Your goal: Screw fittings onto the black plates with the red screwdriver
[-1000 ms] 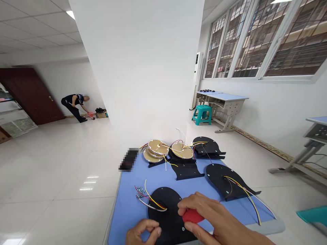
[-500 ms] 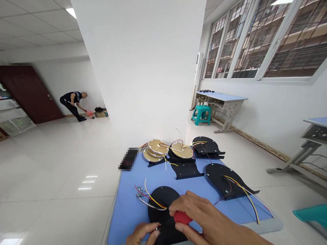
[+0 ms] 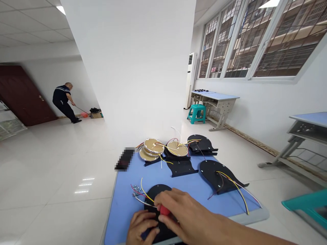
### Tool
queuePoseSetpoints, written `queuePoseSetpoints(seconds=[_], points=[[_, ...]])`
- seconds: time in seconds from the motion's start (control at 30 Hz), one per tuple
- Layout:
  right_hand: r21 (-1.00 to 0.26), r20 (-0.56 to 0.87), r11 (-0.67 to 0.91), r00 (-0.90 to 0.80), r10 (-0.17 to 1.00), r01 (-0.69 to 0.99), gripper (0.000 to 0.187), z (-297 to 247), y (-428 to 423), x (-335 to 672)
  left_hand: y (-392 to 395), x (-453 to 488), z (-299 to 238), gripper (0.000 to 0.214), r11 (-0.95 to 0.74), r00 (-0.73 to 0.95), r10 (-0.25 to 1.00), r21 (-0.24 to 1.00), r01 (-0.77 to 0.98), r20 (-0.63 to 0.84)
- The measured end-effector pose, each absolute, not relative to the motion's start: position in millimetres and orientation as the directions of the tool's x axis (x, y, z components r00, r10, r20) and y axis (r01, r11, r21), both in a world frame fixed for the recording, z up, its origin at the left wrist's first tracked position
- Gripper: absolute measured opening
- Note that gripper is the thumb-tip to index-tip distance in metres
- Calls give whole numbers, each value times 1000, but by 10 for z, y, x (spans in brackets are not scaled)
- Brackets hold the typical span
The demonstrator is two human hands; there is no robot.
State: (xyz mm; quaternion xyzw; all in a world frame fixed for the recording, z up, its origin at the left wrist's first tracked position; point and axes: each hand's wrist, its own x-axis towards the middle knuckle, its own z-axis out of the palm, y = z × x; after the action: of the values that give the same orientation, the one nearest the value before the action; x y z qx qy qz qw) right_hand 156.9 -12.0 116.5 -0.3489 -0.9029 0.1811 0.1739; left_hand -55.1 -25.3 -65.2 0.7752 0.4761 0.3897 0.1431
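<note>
My right hand is closed around a red-handled tool and holds it over a round black plate at the near edge of the blue table. My left hand sits beside it at the plate's near left rim, fingers curled and pinched on something too small to name. Red, yellow and white wires trail off the plate to the left, next to a small heap of screws.
Further back lie another black plate with wires, a black bracket, gold discs and a blurred dark object. A person sweeps far left. Desks, a teal stool and a teal seat stand right.
My right hand has carried the red tool left across the near plate towards my left hand, which has shifted up against it. My view has turned a little. The far person has straightened up.
</note>
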Motion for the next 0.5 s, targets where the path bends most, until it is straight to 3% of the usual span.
queuePoseSetpoints(seconds=[0.2, 0.5], points=[[-285, 91, 827, -845, 527, 485, 13, 1113, 36, 1387, -182, -493, -667, 15, -309, 158, 950, 727, 613, 270], [-186, 55, 877, -886, 460, 444, 15, 1097, 124, 1241, -187, -596, -454, 13, -313, 266, 945, 752, 580, 188]])
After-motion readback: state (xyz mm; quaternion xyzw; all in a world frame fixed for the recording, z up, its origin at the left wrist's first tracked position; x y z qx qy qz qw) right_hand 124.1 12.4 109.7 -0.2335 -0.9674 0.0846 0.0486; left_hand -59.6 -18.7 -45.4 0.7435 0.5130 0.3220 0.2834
